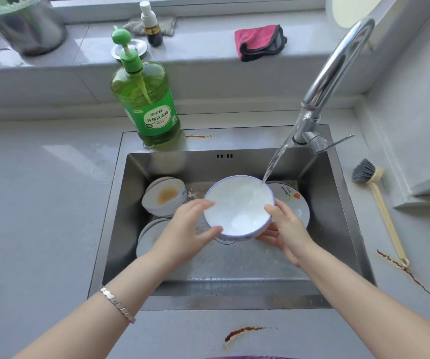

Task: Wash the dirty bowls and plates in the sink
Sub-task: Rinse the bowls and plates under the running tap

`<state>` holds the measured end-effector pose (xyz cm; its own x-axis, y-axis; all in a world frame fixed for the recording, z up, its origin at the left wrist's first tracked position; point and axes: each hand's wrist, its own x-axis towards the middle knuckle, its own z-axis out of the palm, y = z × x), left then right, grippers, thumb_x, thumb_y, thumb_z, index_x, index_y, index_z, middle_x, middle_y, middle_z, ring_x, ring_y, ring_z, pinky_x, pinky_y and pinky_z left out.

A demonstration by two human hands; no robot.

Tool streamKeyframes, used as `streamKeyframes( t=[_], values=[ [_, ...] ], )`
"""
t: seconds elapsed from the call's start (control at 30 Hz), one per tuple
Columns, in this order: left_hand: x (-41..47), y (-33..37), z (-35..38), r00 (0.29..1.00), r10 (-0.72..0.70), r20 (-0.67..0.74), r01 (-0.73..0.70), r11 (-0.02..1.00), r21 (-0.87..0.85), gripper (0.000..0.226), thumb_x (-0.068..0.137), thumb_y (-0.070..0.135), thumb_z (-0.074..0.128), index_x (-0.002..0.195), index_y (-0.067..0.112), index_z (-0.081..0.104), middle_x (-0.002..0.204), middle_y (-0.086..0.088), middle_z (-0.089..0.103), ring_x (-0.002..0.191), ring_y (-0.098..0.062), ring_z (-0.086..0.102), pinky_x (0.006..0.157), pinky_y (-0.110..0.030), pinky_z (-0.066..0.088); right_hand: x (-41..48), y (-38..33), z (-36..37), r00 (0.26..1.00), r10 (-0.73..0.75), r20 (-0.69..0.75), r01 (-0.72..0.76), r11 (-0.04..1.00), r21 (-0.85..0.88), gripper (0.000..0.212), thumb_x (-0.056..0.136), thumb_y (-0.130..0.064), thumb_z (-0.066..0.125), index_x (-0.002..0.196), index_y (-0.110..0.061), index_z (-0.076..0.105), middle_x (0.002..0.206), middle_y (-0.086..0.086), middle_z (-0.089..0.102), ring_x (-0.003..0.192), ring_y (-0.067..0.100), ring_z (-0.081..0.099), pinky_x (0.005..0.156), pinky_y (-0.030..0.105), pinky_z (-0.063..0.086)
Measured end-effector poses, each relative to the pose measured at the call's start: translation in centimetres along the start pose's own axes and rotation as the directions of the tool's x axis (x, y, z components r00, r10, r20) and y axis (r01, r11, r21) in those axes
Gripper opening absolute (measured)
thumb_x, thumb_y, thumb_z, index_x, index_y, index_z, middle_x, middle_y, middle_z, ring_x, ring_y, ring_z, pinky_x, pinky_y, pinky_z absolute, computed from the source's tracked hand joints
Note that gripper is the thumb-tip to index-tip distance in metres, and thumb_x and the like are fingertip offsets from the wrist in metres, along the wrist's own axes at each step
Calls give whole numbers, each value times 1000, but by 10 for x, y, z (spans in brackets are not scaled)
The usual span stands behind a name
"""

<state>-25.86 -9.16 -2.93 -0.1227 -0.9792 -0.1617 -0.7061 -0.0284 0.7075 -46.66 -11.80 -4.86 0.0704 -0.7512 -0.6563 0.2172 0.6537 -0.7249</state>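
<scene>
Right hand [287,230] apparently beneath bowl [237,203].

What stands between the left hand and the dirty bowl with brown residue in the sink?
Nothing visible. The dirty bowl lies just beyond the left hand, with open space between them; that hand, though, is busy holding the white bowl.

We are looking forward and steeply down from one wide-angle camera worn on the head, sitting close over the sink [234,286], centring on the bowl [237,203] between the left hand [188,229] and right hand [286,229], with the windowsill [203,47] lying beyond both hands.
</scene>
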Motion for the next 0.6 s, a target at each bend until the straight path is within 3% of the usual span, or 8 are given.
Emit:
streamKeyframes(
  t=[0.07, 0.13, 0.2, 0.23, 0.3, 0.4, 0.5, 0.6],
  values=[
    [-3, 7, 8, 985, 167, 32, -169, 982, 84, 42, 73, 44, 71, 108, 20, 68, 104, 13, 65, 101, 4, 49, 96, -26, 37, 0, -7, 8, 1000, 12, 5, -12, 999, -48, 24, 95, -24, 49, 118, -23, 50, 94, 9, 65, 70, 24, 67, 56, 27, 57],
    [-5, 11, 19, 960, 278, -19, -269, 941, 206, 25, 68, 39, 66, 81, 19, 70, 76, 10, 69, 83, -8, 50, 85, -29, 36, 2, -14, 15, 1000, 16, 8, -15, 990, -137, 26, 93, -31, 51, 118, -24, 49, 99, 12, 66, 74, 28, 69, 60, 30, 58],
    [-4, 16, 23, 969, 221, -107, -192, 953, 236, 15, 70, 25, 68, 61, 15, 59, 54, 7, 56, 67, -17, 41, 71, -26, 29, 3, -21, 20, 999, 34, 27, -26, 970, -242, 33, 90, -42, 54, 119, -27, 47, 101, 13, 66, 75, 28, 69, 62, 31, 58],
    [-3, 21, 22, 985, 129, -113, -109, 979, 170, 25, 73, 18, 70, 56, 17, 51, 51, 6, 47, 61, -17, 36, 64, -26, 26, 3, -25, 21, 998, 46, 40, -32, 956, -291, 34, 89, -47, 53, 117, -28, 46, 99, 12, 66, 73, 26, 69, 61, 29, 58],
    [-1, 26, 17, 990, -144, 2, 142, 974, -174, 35, 79, 9, 69, 56, 21, 45, 51, 7, 44, 56, -12, 39, 56, -23, 28, 3, -32, 20, 996, 69, 61, -41, 924, -379, 32, 90, -53, 46, 110, -28, 49, 84, 8, 63, 65, 20, 65, 60, 28, 56],
    [9, 28, 8, 918, -368, 148, 381, 714, -587, 10, 83, 3, 65, 76, 9, 64, 57, 8, 63, 54, -5, 56, 56, -22, 46, 8, -34, 7, 997, 57, 45, -27, 868, -495, 31, 93, -46, 45, 107, -22, 58, 77, 1, 55, 69, 15, 58, 80, 33, 53],
    [13, 25, 2, 868, -405, 288, 481, 536, -694, 8, 87, 7, 61, 90, 3, 67, 78, -7, 69, 70, -18, 63, 63, -28, 53, 12, -28, -14, 992, 99, 75, -44, 845, -532, 41, 93, -39, 50, 130, -21, 48, 103, 0, 59, 98, 15, 58, 95, 34, 44],
    [14, 21, 2, 853, -340, 395, 508, 373, -776, 15, 91, 9, 53, 95, 3, 66, 83, -7, 68, 71, -17, 63, 62, -24, 55, 12, -20, -27, 928, 296, 228, -201, 909, -364, 50, 85, -46, 53, 128, -20, 50, 121, 9, 61, 109, 22, 57, 96, 35, 44]
  ],
)
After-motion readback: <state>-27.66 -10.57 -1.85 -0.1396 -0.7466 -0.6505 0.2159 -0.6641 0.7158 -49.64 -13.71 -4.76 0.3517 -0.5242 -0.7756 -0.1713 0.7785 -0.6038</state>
